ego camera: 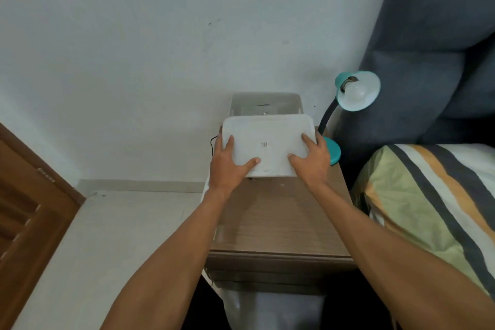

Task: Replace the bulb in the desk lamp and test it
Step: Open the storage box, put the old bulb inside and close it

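Note:
A teal desk lamp (pixel 357 90) stands at the back right of the wooden bedside table (pixel 278 222). Its shade faces me and a white bulb (pixel 355 91) sits in the socket, unlit. A black gooseneck joins the shade to the teal base (pixel 333 151). Both hands hold a white plastic lid (pixel 269 142) over the front of a translucent white storage box (pixel 265 103). My left hand (pixel 231 163) grips the lid's left edge, and my right hand (pixel 312 159) grips its right edge. The back of the box is uncovered, and small dark items inside are unclear.
A white wall rises behind the table. A grey padded headboard (pixel 428 48) and a striped pillow (pixel 434 209) lie to the right. A brown wooden door (pixel 29 209) is at the far left. A thin black cord (pixel 213 143) hangs by the box's left side.

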`<move>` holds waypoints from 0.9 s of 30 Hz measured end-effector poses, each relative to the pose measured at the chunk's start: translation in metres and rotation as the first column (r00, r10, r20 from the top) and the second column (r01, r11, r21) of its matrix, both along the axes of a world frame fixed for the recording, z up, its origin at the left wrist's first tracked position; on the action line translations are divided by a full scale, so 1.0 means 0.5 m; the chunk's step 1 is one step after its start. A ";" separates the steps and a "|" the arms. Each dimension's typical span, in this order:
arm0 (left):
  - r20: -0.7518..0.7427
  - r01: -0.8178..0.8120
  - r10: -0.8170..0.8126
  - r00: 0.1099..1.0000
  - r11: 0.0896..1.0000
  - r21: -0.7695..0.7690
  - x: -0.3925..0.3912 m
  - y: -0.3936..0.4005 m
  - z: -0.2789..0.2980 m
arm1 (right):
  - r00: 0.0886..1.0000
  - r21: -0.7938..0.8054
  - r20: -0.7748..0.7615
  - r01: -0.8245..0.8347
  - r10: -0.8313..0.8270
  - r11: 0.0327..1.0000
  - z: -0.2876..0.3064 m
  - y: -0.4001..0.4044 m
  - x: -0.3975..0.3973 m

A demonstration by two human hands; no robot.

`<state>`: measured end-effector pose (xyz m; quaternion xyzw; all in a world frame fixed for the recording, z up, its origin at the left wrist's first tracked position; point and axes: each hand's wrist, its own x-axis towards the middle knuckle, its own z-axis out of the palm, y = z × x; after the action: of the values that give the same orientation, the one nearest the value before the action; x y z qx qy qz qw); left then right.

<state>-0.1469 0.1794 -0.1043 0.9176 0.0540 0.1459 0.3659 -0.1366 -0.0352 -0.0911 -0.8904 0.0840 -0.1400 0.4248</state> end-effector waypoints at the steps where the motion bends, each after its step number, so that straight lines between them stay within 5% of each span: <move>1: 0.014 0.008 -0.008 1.000 1.000 -0.002 0.028 0.004 0.016 | 1.000 -0.013 0.006 -0.005 0.005 1.000 0.018 0.001 0.026; 13: -0.025 0.082 -0.081 0.996 0.996 0.029 0.351 0.036 0.106 | 0.995 0.011 -0.088 -0.034 0.035 0.999 0.104 0.018 0.320; 27: -0.168 0.107 -0.099 0.981 0.993 0.043 0.411 0.032 0.047 | 0.974 -0.080 -0.224 -0.056 0.037 0.995 0.058 0.017 0.392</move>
<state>0.0584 0.1954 -0.0808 0.9372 0.0330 0.0511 0.3434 0.0596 -0.0267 -0.0620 -0.9197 0.1039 -0.0330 0.3771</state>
